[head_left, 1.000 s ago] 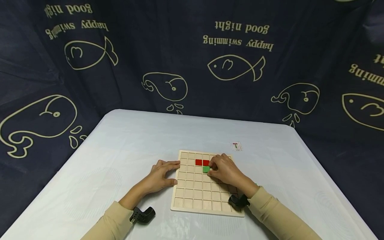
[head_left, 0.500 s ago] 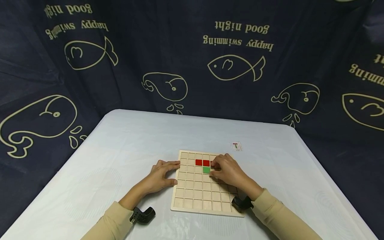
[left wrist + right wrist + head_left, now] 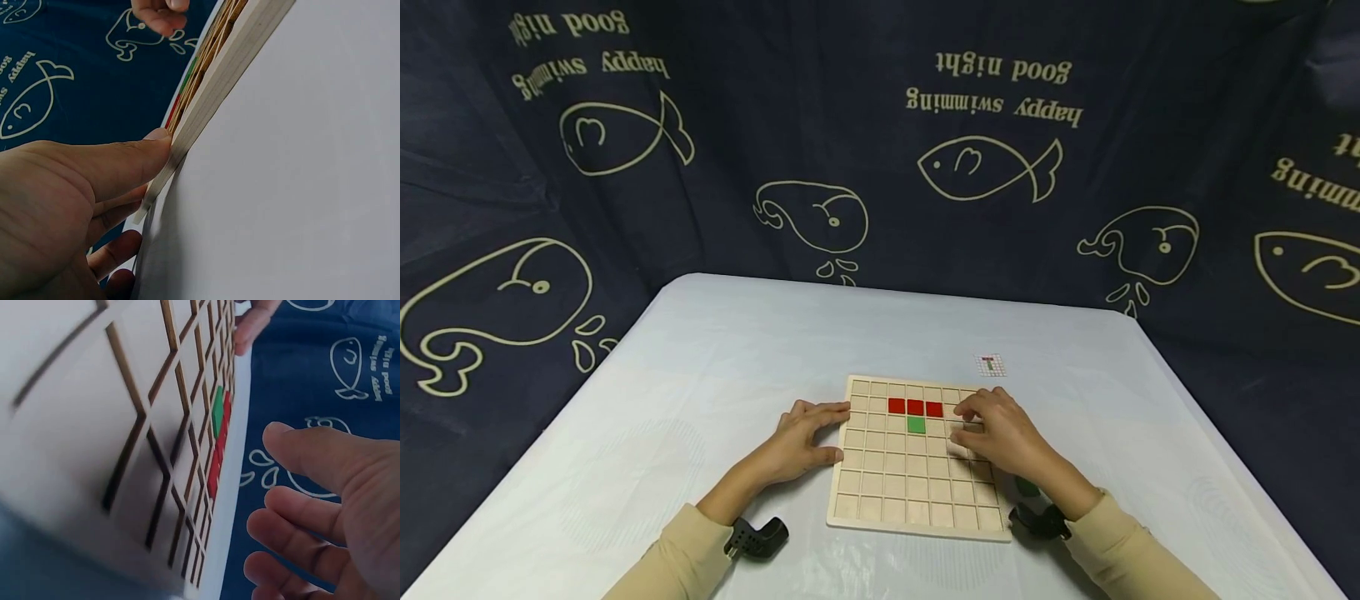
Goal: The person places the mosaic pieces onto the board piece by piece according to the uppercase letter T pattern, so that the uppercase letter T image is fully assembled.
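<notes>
A square wooden grid board (image 3: 883,486) lies on the white table. Three red tiles (image 3: 915,407) sit side by side in one row of its cells, and one green tile (image 3: 916,425) sits just below the middle one. My left hand (image 3: 801,442) touches the board's left edge with thumb and fingertips, its fingers fairly straight; the left wrist view shows the thumb (image 3: 134,159) against the rim. Over the right side of the board is my right hand (image 3: 1006,435), fingers relaxed. In the right wrist view its thumb and fingers (image 3: 300,531) are apart and hold nothing.
A small card (image 3: 990,365) printed with a red and green T on a grid lies beyond the board's upper right corner. Something dark green (image 3: 1027,487) shows on the table beneath the right wrist. Dark cloth (image 3: 880,100) with fish drawings hangs behind the table.
My right hand has released the third red tile and moved right, leaving that tile visible in its cell. The left hand stays at the board's edge.
</notes>
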Demonstrator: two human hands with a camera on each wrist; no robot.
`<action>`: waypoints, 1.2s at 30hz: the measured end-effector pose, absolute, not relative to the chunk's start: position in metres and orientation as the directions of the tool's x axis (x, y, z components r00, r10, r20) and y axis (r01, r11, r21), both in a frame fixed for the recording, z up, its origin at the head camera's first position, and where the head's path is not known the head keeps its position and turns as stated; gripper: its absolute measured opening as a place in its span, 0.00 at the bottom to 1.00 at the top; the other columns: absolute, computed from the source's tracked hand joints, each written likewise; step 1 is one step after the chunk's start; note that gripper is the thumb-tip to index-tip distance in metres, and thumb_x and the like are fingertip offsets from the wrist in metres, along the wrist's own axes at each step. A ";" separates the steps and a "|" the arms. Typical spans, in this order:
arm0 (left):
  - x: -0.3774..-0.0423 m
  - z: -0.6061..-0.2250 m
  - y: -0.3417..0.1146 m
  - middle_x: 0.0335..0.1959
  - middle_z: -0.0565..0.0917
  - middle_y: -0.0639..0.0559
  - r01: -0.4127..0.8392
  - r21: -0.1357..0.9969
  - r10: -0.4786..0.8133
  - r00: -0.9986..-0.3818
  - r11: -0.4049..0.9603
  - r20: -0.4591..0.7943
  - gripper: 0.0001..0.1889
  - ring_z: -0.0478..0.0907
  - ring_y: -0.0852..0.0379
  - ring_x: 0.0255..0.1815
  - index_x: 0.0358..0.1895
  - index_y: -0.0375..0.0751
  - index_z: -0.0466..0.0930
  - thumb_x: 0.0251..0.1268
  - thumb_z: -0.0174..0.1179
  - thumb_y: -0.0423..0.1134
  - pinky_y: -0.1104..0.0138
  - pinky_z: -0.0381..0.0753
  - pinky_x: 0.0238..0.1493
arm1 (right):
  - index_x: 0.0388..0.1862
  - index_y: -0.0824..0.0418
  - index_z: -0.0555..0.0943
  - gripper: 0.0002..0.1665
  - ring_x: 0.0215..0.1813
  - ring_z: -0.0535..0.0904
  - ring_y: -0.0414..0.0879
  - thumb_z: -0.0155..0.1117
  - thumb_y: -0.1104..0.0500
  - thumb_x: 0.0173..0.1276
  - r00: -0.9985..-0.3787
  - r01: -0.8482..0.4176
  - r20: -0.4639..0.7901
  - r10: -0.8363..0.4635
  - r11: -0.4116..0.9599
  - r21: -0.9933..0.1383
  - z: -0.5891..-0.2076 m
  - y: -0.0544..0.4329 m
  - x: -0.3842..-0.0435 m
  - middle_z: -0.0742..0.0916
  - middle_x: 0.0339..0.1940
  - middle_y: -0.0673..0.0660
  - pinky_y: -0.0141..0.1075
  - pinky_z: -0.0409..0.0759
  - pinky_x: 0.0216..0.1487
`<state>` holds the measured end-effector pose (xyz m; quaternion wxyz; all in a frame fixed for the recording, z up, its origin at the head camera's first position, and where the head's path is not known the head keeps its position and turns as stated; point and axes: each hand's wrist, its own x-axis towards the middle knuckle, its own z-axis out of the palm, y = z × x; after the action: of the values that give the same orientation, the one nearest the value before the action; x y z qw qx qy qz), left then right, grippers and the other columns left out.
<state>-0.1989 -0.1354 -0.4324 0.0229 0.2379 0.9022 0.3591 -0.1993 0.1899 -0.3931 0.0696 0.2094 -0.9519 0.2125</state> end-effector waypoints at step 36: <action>-0.198 -0.431 -0.135 0.69 0.69 0.55 0.417 0.660 0.454 -0.882 0.625 0.127 0.31 0.62 0.56 0.54 0.64 0.44 0.72 0.54 0.67 0.43 0.63 0.55 0.48 | 0.36 0.48 0.85 0.16 0.36 0.62 0.34 0.76 0.50 0.46 -0.910 -0.412 0.159 -0.382 0.871 -0.267 -0.409 0.272 -0.147 0.78 0.34 0.39 0.32 0.64 0.38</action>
<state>-0.1982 -0.1353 -0.4309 0.0262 0.2416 0.9009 0.3595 -0.1468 0.2717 -0.4091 0.0506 0.2056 -0.9659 0.1489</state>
